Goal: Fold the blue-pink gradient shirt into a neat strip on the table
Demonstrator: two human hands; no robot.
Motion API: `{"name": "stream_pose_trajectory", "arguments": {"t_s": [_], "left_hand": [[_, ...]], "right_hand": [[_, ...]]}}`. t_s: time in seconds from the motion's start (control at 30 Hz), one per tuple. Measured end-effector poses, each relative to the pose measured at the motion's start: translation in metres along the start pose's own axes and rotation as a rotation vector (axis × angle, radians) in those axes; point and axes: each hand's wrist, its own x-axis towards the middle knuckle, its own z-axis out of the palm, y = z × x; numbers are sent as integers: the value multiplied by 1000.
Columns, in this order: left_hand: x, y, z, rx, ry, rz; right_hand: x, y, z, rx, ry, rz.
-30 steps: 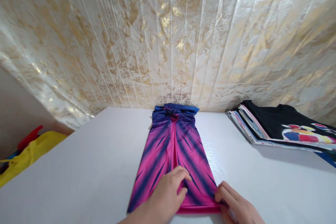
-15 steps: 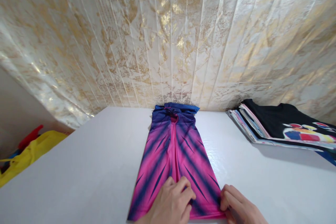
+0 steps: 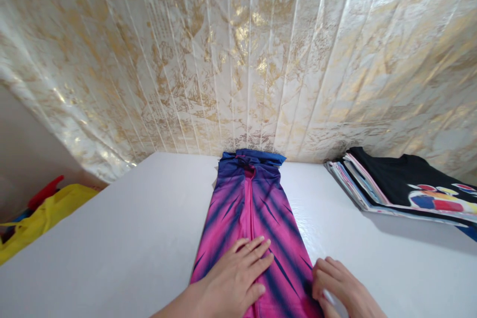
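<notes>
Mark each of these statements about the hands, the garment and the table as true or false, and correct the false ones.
1. The left hand lies flat, palm down, on the pink and blue garment. True.
2. The right hand holds the garment lifted off the white table. False: the garment lies flat on the table, and the right hand rests at its right edge.
3. A stack of folded shirts with a black one on top sits at the right, by the wall. True.
4. The yellow cloth lies on top of the garment. False: it lies off the table's left side.
</notes>
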Motion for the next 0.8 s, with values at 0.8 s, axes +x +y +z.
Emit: {"name": "stream_pose_trajectory", "arguments": {"t_s": [0.8], "left_hand": [[29,-57,49,810,444,419]], "right_hand": [[276,124,64,-200,-105,56]]}}
